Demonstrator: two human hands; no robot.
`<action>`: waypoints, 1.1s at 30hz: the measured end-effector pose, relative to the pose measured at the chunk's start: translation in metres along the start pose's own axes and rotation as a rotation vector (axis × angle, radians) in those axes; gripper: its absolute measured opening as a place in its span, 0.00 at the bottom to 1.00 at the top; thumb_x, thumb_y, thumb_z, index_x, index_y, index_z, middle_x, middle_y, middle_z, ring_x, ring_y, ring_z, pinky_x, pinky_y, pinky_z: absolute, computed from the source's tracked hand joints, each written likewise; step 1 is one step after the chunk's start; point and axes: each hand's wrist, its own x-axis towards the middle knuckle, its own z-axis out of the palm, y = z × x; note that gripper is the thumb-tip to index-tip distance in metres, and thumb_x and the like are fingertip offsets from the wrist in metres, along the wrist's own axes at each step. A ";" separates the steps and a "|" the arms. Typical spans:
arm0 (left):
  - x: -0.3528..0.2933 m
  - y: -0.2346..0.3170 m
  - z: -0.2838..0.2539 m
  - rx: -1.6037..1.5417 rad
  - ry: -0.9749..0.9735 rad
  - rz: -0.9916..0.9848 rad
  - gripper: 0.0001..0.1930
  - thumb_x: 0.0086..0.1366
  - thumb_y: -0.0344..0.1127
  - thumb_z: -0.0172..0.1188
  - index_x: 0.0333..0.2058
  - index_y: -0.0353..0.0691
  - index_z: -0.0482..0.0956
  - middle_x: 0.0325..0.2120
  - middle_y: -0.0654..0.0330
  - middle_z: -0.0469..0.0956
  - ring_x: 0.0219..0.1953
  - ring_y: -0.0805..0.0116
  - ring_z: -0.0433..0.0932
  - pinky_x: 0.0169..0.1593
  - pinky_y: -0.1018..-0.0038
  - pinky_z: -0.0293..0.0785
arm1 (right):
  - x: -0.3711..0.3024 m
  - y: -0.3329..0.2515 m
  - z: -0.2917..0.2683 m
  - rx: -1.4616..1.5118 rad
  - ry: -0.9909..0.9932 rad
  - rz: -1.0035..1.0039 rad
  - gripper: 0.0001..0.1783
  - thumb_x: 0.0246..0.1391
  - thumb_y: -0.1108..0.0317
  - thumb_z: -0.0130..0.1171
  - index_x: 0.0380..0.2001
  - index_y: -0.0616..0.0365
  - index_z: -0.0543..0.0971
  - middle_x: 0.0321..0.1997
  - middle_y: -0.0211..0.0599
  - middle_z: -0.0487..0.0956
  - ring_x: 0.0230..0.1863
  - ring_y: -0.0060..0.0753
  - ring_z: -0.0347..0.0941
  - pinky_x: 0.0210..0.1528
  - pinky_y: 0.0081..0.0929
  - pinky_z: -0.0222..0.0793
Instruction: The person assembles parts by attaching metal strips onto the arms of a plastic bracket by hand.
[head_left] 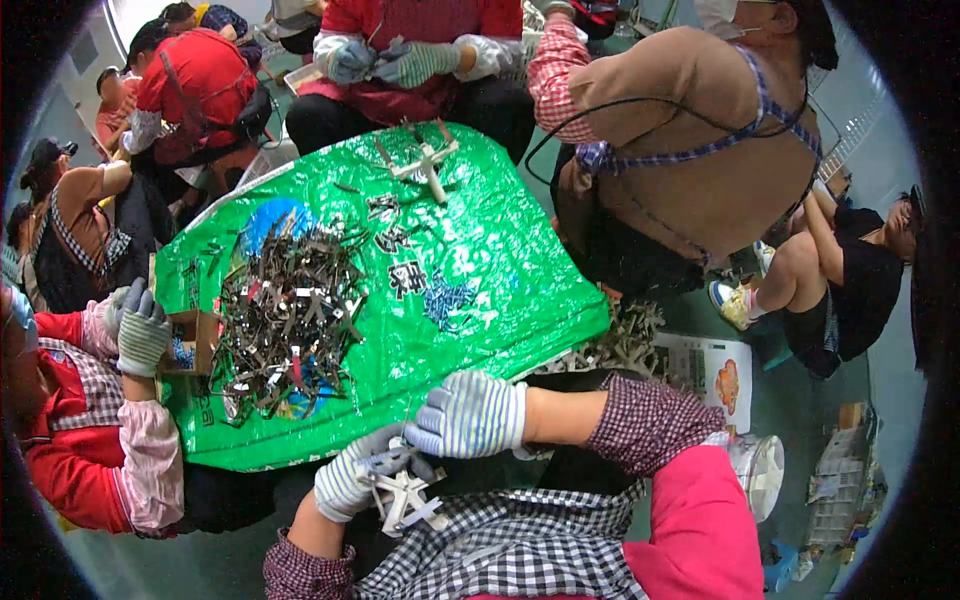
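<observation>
Low in front of my checked apron, my left hand (pixel 350 478), in a grey striped glove, is closed around a pale star-shaped plastic part (pixel 408 500) with several arms. My right hand (pixel 468 415), gloved the same way, is curled just above it, with its fingertips against the left fingers. What the right fingertips pinch, if anything, is hidden. Beyond my hands a green plastic sheet (pixel 480 350) covers the table. On it lie a heap of dark thin strips (pixel 290 310), a small pile of blue screws (pixel 447 302) and another pale star-shaped part (pixel 430 168).
A cardboard box (pixel 201 343) with small blue pieces stands at the left edge. Grey parts are piled (pixel 630 345) off the table's right corner. A white bucket (pixel 765 475) is at my right. Co-workers sit left, across and right, including a gloved person (pixel 412 60) opposite.
</observation>
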 end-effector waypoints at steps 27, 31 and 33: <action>0.004 -0.035 0.009 0.772 0.212 0.345 0.25 0.59 0.32 0.47 0.55 0.33 0.55 0.39 0.45 0.73 0.40 0.55 0.74 0.43 0.66 0.69 | -0.003 -0.018 0.022 1.221 -0.279 0.991 0.12 0.51 0.63 0.54 0.32 0.62 0.78 0.25 0.42 0.77 0.28 0.27 0.71 0.34 0.26 0.68; 0.014 -0.027 -0.011 0.336 0.101 0.301 0.26 0.62 0.38 0.51 0.56 0.38 0.58 0.46 0.60 0.68 0.47 0.71 0.67 0.50 0.74 0.64 | 0.000 -0.001 0.022 0.857 -0.074 0.671 0.12 0.50 0.66 0.52 0.39 0.57 0.72 0.28 0.48 0.76 0.30 0.45 0.74 0.32 0.35 0.69; 0.002 0.003 -0.006 0.176 0.051 0.173 0.26 0.59 0.36 0.53 0.55 0.37 0.60 0.44 0.57 0.69 0.45 0.71 0.69 0.46 0.76 0.67 | 0.005 0.000 0.005 0.766 -0.111 0.607 0.11 0.49 0.66 0.51 0.38 0.54 0.71 0.27 0.45 0.75 0.26 0.48 0.72 0.25 0.38 0.68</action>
